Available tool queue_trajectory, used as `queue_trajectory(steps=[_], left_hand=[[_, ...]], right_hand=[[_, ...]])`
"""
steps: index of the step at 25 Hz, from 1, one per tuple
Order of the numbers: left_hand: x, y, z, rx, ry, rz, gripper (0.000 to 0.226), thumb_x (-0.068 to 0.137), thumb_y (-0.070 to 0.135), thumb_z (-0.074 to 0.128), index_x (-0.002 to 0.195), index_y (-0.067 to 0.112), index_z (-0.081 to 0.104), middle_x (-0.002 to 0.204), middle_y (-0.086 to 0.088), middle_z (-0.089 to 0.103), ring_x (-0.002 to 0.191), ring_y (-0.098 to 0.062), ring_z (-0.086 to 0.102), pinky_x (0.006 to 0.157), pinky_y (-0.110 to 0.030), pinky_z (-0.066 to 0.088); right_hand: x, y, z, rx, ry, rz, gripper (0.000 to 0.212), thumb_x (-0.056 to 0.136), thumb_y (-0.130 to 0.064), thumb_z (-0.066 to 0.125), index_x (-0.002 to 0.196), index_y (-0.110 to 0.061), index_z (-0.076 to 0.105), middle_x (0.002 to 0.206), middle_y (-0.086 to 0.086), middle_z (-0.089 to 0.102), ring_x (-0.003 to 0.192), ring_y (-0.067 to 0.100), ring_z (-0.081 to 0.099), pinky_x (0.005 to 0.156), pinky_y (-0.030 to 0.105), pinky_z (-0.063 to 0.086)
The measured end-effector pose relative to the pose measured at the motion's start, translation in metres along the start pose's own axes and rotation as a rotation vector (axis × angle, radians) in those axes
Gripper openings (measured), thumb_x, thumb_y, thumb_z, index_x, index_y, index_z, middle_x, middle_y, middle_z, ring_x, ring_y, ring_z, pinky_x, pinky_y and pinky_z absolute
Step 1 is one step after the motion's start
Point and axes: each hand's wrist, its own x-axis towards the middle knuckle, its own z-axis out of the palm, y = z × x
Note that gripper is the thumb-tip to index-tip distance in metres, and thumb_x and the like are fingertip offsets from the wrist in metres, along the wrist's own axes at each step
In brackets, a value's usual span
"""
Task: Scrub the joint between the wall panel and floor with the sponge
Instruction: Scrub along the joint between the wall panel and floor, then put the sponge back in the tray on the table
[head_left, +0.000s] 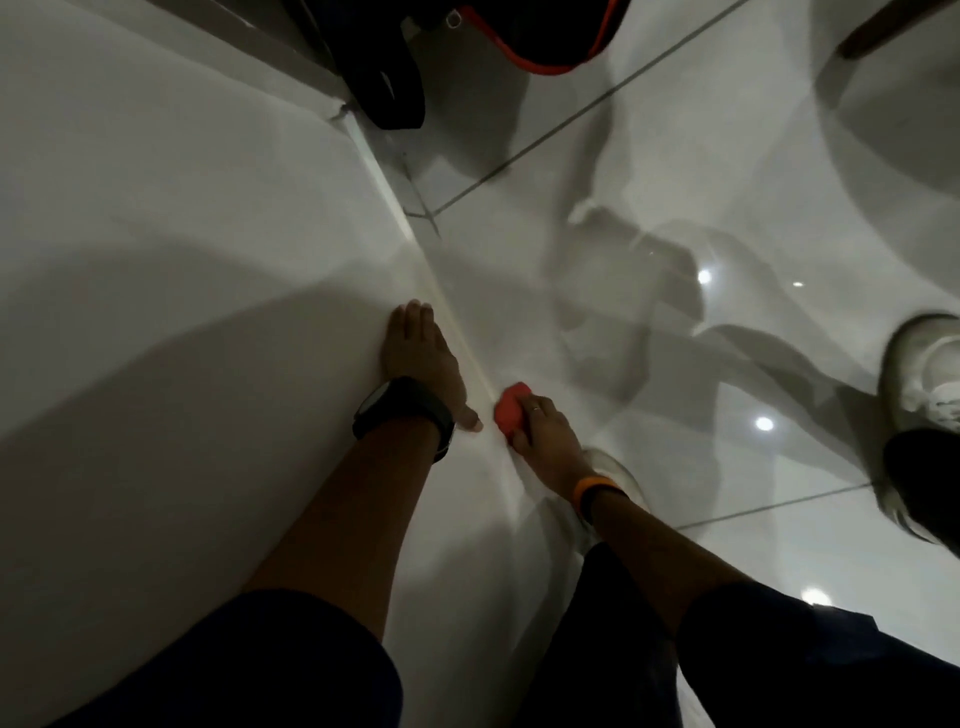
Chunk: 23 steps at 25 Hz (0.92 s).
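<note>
A white wall panel (182, 234) fills the left side and meets the glossy tiled floor (649, 171) along a pale joint (457, 327) that runs from upper middle down to the lower middle. My left hand (421, 358) lies flat on the panel beside the joint, fingers together, a black watch on its wrist. My right hand (540, 436) grips a red sponge (511, 413) and presses it against the joint, just right of my left thumb. An orange band sits on the right wrist.
A black bag with orange trim (519, 36) stands on the floor at the top, against the panel's far end. A white shoe (919, 374) is at the right edge, another shoe (618, 478) partly shows under my right wrist. Dark grout lines cross the floor.
</note>
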Motion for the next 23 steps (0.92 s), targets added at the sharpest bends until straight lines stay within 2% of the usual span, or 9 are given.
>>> queue_trajectory(steps=[3,6,9,10,13,17,19,21,23], left_hand=[[-0.023,0.02,0.021,-0.087,0.115,0.006,0.133,0.078,0.079,0.062,0.16,-0.006,0.0,0.169,-0.023,-0.007,0.159,-0.038,-0.004,0.13,-0.049,0.001],[-0.058,0.029,0.036,-0.177,0.26,0.002,0.128,0.08,0.073,0.066,0.161,-0.004,0.003,0.17,-0.021,-0.004,0.16,-0.036,-0.002,0.13,-0.048,0.002],[-0.117,0.026,0.019,-0.296,0.49,0.002,0.118,0.086,0.071,0.06,0.161,-0.003,0.006,0.17,-0.021,0.001,0.16,-0.035,0.001,0.13,-0.049,0.004],[-0.141,0.023,0.006,-0.366,0.574,0.008,0.113,0.088,0.068,0.058,0.162,-0.002,0.008,0.17,-0.021,0.005,0.16,-0.034,0.005,0.13,-0.049,0.007],[-0.213,0.019,-0.05,-0.583,0.814,-0.001,0.098,0.09,0.057,0.056,0.161,0.0,0.019,0.168,-0.019,0.017,0.159,-0.033,0.016,0.128,-0.049,0.019],[-0.331,0.035,-0.16,-0.755,1.083,0.049,0.093,0.089,0.056,0.048,0.161,0.002,0.024,0.169,-0.017,0.019,0.158,-0.032,0.02,0.126,-0.05,0.025],[-0.378,0.056,-0.214,-0.789,1.136,0.107,0.094,0.088,0.057,0.047,0.161,0.003,0.023,0.169,-0.016,0.018,0.158,-0.031,0.02,0.125,-0.049,0.026],[-0.408,0.077,-0.257,-0.832,1.127,0.165,0.094,0.087,0.057,0.049,0.161,0.005,0.025,0.169,-0.014,0.021,0.158,-0.03,0.022,0.124,-0.049,0.028],[-0.422,0.098,-0.292,-0.861,1.146,0.221,0.092,0.088,0.055,0.053,0.16,0.005,0.027,0.168,-0.015,0.024,0.157,-0.03,0.024,0.125,-0.048,0.028]], right_hand=[[-0.026,0.003,-0.021,0.076,-0.03,0.028,0.044,0.1,-0.025,0.066,0.141,-0.01,0.06,0.133,0.019,0.065,0.123,0.038,0.065,0.105,0.042,0.052],[-0.069,-0.016,-0.053,0.064,0.057,-0.028,0.041,0.099,-0.024,0.067,0.138,-0.011,0.065,0.126,0.017,0.07,0.117,0.034,0.068,0.097,0.036,0.052],[-0.149,-0.051,-0.113,0.039,0.266,-0.177,0.03,0.096,-0.017,0.069,0.126,-0.012,0.069,0.12,0.013,0.07,0.111,0.032,0.069,0.088,0.026,0.045],[-0.179,-0.064,-0.138,0.014,0.333,-0.24,0.033,0.094,-0.014,0.07,0.127,-0.011,0.069,0.124,0.012,0.069,0.114,0.033,0.069,0.09,0.027,0.048],[-0.282,-0.106,-0.222,-0.157,0.502,-0.36,0.058,0.093,-0.008,0.069,0.15,-0.01,0.055,0.15,0.013,0.058,0.133,0.033,0.06,0.107,0.04,0.055],[-0.443,-0.142,-0.341,-0.376,0.88,-0.585,0.056,0.088,0.0,0.066,0.143,-0.005,0.064,0.145,0.016,0.063,0.133,0.03,0.06,0.11,0.035,0.052],[-0.499,-0.137,-0.397,-0.429,0.917,-0.56,0.054,0.092,-0.009,0.065,0.146,-0.007,0.061,0.148,0.016,0.061,0.134,0.028,0.055,0.114,0.035,0.048],[-0.525,-0.123,-0.445,-0.411,0.886,-0.437,0.055,0.097,-0.02,0.063,0.151,-0.012,0.056,0.152,0.013,0.056,0.137,0.027,0.05,0.118,0.041,0.047],[-0.521,-0.101,-0.485,-0.466,0.894,-0.341,0.055,0.098,-0.014,0.06,0.153,-0.01,0.052,0.157,0.015,0.051,0.142,0.034,0.048,0.119,0.049,0.047]])
